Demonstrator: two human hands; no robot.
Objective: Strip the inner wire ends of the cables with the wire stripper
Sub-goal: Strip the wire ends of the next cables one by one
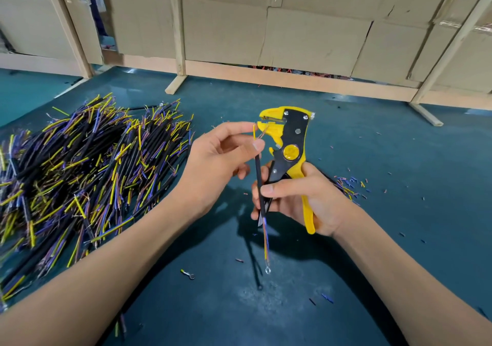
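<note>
My right hand (298, 199) grips the handles of a yellow and black wire stripper (288, 143), jaws up and slightly apart. Its thumb also presses a black cable (258, 175) against the tool. My left hand (221, 156) pinches the cable's upper end between thumb and forefinger. The yellow and brown inner wires there stick up just left of the jaws. The cable's lower end hangs below my right hand, with thin coloured wires and a ring terminal (267, 270) at the tip.
A big pile of black cables with yellow, blue and brown inner wires (80, 167) lies on the blue-green table at the left. Small insulation scraps (351, 186) are scattered right of my hands. A loose ring terminal (188, 274) lies near the front. Cardboard and wooden frames stand behind.
</note>
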